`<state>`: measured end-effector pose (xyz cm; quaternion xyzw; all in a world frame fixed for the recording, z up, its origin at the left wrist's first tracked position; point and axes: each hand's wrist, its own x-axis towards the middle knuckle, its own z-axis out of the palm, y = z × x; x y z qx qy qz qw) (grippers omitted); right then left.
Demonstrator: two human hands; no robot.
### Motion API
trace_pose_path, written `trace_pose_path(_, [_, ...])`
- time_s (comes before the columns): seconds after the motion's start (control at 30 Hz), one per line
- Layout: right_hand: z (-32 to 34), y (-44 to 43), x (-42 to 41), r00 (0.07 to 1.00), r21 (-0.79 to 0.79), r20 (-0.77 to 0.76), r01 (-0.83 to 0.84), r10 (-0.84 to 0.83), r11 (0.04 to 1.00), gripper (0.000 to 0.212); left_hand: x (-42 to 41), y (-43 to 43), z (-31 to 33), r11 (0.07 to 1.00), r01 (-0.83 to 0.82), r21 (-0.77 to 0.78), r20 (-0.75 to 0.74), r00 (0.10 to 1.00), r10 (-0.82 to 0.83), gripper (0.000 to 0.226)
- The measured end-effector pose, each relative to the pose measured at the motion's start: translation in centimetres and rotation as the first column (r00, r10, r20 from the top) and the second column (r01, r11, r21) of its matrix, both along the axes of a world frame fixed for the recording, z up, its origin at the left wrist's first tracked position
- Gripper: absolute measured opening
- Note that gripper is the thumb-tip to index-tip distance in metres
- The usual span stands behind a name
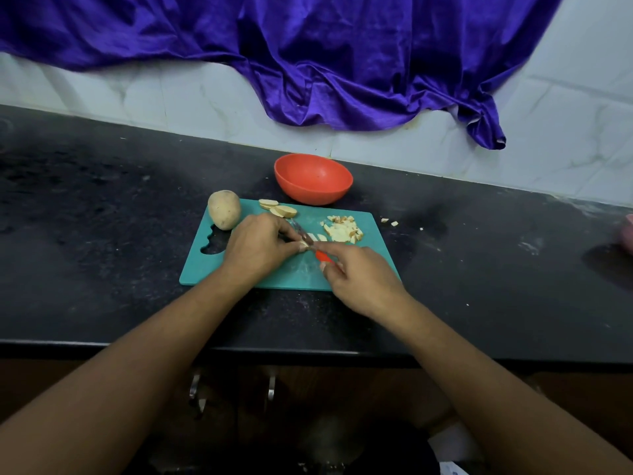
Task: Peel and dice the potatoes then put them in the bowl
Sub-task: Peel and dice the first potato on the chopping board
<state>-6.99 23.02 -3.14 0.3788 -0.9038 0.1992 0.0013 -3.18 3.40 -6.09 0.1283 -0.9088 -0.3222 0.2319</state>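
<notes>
Dicing step. Left hand (pixel 260 246) pinching potato slice (pixel 304 246); right hand (pixel 359 279) gripping knife (pixel 322 257). Next: further crosscuts, steady hold needed. Pending: 1 whole potato (pixel 224 209); diced pile (pixel 342 229) to bowl (pixel 308 195).

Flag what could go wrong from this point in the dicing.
The left hand pinches a small potato piece right against the knife; a slip could nick it. The diced pile lies near the cutting board's right edge, stray bits already on the counter; more may scatter.
</notes>
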Motion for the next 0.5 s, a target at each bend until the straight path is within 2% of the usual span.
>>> trace_pose_path(0.17, [0.0, -0.1, 1.1, 0.978, 0.209, -0.206, -0.002, 0.046, 0.978, 0.050, 0.0, -0.3, -0.1, 0.999, 0.047, 0.007, -0.015, 0.999, -0.047, 0.012])
trace_pose_path(0.23, [-0.2, -0.1, 1.2, 0.975, 0.201, -0.221, 0.009, 0.036, 0.980, 0.049, 0.2, -0.4, -0.1, 0.999, 0.047, 0.012, -0.026, 0.999, -0.046, 0.011])
trace_pose_path(0.33, [-0.1, 0.3, 0.0, 0.999, 0.021, 0.028, 0.043, -0.044, 0.999, 0.043, 0.2, -0.4, -0.1, 0.999, 0.036, 0.010, -0.034, 0.999, -0.036, 0.009])
trace_pose_path(0.4, [-0.1, 0.6, -1.1, 0.983, -0.100, 0.176, 0.071, -0.052, 0.992, 0.039, 0.2, -0.5, -0.2, 1.000, 0.025, 0.010, -0.023, 0.999, -0.025, 0.009])
trace_pose_path(0.5, [0.0, 0.7, -0.9, 0.982, -0.128, 0.185, 0.059, -0.035, 0.990, 0.039, 0.1, -0.6, -0.3, 0.999, 0.028, 0.020, -0.024, 0.999, -0.028, 0.009])
